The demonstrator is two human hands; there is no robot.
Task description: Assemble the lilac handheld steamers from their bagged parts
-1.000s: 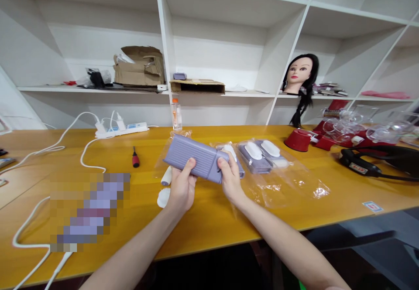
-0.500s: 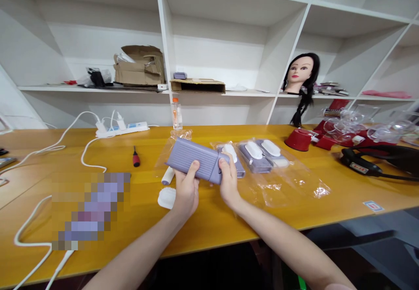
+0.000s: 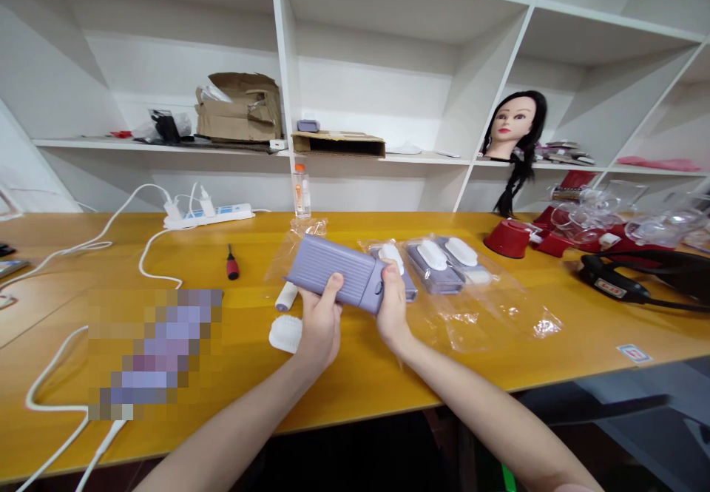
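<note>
A ribbed purple box-shaped device (image 3: 333, 270) is held above the yellow table. My left hand (image 3: 322, 318) grips its lower edge, thumb on the ribbed face. Around its right end is my right hand (image 3: 393, 303), the thumb beside a small dark oval. On the table below and left lie a white cylinder with a purple end (image 3: 286, 297) and a white bristled piece (image 3: 285, 334), partly hidden by my left hand. Behind and right, bagged purple devices with white oval pieces (image 3: 435, 266) lie in clear plastic.
A red screwdriver (image 3: 231, 264), a pixelated area, white cables and a power strip (image 3: 216, 215) are on the left. An orange-capped bottle (image 3: 301, 192) stands behind. Red cups (image 3: 506, 238) and a black headset (image 3: 610, 277) sit right. Shelves hold cartons and a mannequin head (image 3: 513, 126).
My right thumb has shifted off the device's small dark oval, which shows more clearly. The view has moved slightly; both hands still hold the device.
</note>
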